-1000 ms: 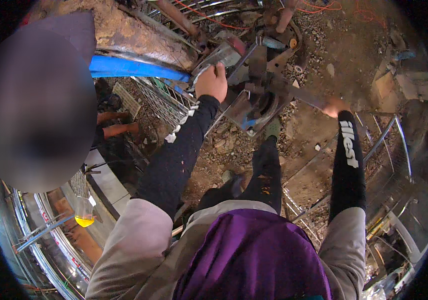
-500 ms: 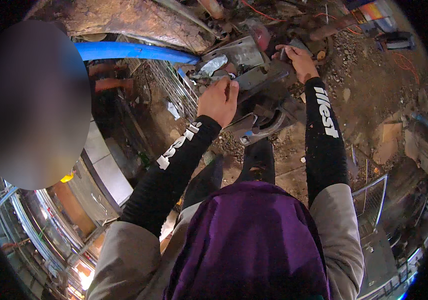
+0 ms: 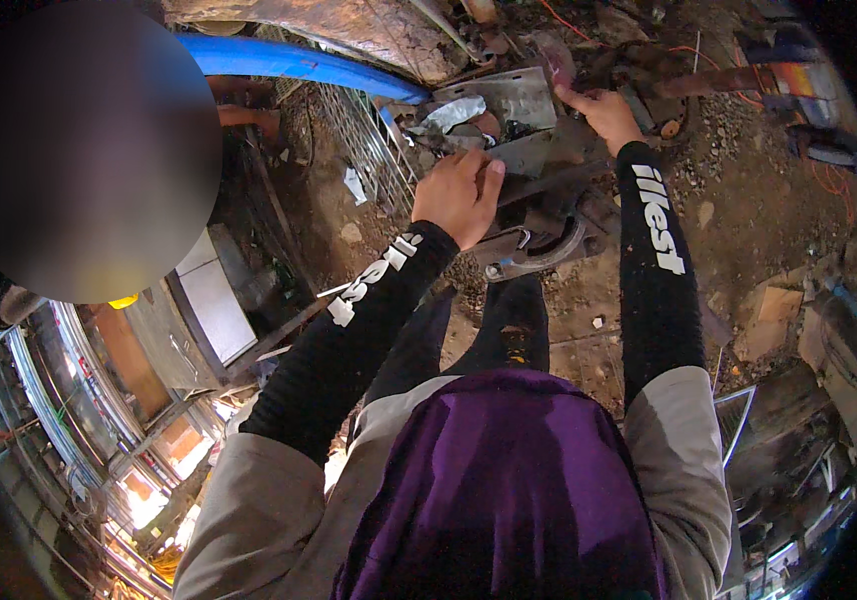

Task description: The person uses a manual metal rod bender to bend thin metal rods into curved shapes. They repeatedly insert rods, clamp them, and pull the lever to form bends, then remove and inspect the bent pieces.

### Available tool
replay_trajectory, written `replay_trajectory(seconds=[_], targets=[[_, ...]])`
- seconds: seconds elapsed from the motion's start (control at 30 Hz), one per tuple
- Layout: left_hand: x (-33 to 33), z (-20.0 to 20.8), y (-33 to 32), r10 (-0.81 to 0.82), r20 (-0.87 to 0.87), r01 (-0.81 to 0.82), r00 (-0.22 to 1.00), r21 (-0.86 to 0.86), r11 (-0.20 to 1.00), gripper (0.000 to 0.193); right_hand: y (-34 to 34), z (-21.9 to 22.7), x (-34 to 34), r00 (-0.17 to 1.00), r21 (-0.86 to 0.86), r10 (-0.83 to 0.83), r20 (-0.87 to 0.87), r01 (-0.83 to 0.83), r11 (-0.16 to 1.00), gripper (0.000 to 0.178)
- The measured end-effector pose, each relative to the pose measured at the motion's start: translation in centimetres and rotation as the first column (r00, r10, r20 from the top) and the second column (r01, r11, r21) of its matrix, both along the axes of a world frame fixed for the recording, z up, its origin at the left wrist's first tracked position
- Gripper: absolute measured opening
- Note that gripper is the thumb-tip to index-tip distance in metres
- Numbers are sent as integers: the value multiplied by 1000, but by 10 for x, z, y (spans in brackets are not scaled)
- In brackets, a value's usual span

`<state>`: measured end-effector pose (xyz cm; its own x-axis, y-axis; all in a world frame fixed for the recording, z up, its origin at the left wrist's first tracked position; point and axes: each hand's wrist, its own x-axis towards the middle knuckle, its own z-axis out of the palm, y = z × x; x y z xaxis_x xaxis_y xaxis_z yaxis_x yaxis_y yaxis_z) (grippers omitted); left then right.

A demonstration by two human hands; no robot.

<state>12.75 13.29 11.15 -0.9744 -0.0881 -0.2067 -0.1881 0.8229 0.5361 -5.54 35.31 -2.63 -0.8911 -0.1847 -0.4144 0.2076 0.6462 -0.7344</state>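
Note:
My left hand (image 3: 457, 198) is closed, its bent fingers and thumb at the left end of a flat grey metal plate (image 3: 524, 155). What its fingers grip is hidden. Farther right, my right hand (image 3: 609, 118) has its fingers curled together, with one fingertip reaching out to the left. Anything inside that hand is too dark to make out. Just beyond it is a blurred reddish shape (image 3: 554, 58). Behind the plate, a light metal tray-like piece (image 3: 524, 90) lies beside crumpled silvery wrapping (image 3: 457, 113). Nearer to me sits a curved metal part (image 3: 554, 250).
A blue band (image 3: 289, 55) runs across the upper left, above a wire rack (image 3: 364, 125). A person's arm (image 3: 249, 118) shows at the left, and another person's leg (image 3: 699, 83) at the upper right. Orange cord (image 3: 834, 190) lies on the dirt floor.
My right hand has shifted slightly up, and the dark grey piece seen at its fingertips before no longer shows there. My left hand keeps its place at the plate. The view has turned slightly.

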Motion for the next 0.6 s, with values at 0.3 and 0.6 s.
replay_trajectory(seconds=[0.3,0.6], targets=[[3,-2,-2,44,41,-41,998,-57,998,36,14,-7,1,975,-287,6,224,60,956,98],[-1,-5,2,7,-40,-8,999,-34,999,36,11,-29,2,967,-172,-175,186,207,963,99]])
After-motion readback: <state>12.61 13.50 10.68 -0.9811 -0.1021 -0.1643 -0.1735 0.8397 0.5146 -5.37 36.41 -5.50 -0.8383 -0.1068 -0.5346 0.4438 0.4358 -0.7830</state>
